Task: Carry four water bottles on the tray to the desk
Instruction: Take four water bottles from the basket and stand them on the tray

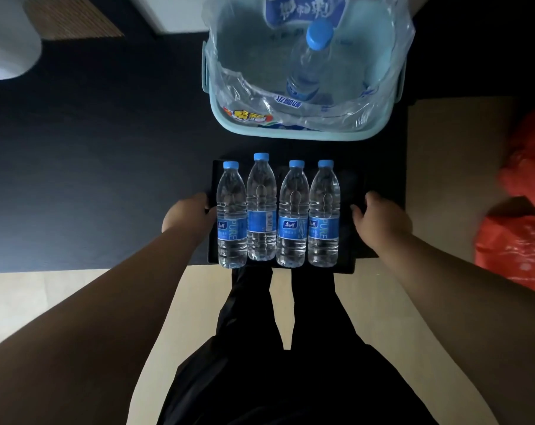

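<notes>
A black tray lies on a dark surface below me. Several clear water bottles with blue caps and blue labels lie side by side on it, caps pointing away: the leftmost bottle, a second bottle, a third bottle and the rightmost bottle. My left hand grips the tray's left edge. My right hand rests on the tray's right side, fingers curled over it.
A light blue basket lined with clear plastic stands just beyond the tray, with one more bottle upright inside. A red plastic bag sits at the right. Pale floor and my dark-trousered legs are below the tray.
</notes>
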